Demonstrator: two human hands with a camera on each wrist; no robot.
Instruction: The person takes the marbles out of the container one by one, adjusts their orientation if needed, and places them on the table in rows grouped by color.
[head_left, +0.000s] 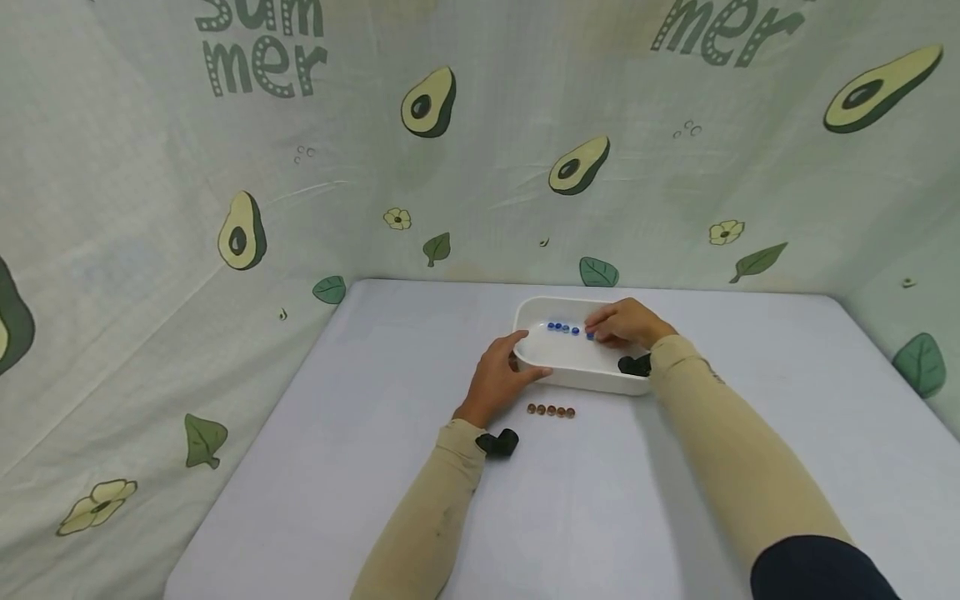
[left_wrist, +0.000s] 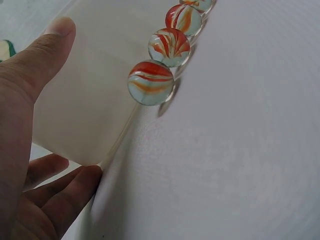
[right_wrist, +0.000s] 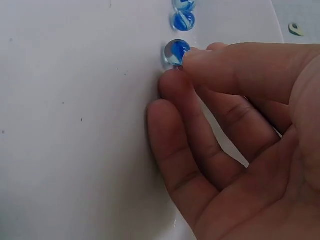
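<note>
A white rectangular tray [head_left: 577, 379] with rounded corners stands on the table. My left hand [head_left: 492, 377] grips its left end, thumb against the front wall and fingers round the side. Inside the tray, my right hand [head_left: 628, 323] pinches a blue swirled marble [right_wrist: 175, 53] between thumb and fingertips, low at the tray floor. Several more blue marbles [right_wrist: 183, 21] line up to the left of it. In front of the tray, several clear marbles with red-orange swirls [left_wrist: 151, 84] lie in a row on the table, close to my left wrist but untouched.
The white-covered table [head_left: 375, 375] extends around the tray. Behind it hangs a pale curtain [head_left: 495, 225] printed with avocados and leaves. A dark wrist-camera mount [head_left: 498, 443] sits on my left wrist, another [head_left: 634, 365] on the right, over the tray's front right.
</note>
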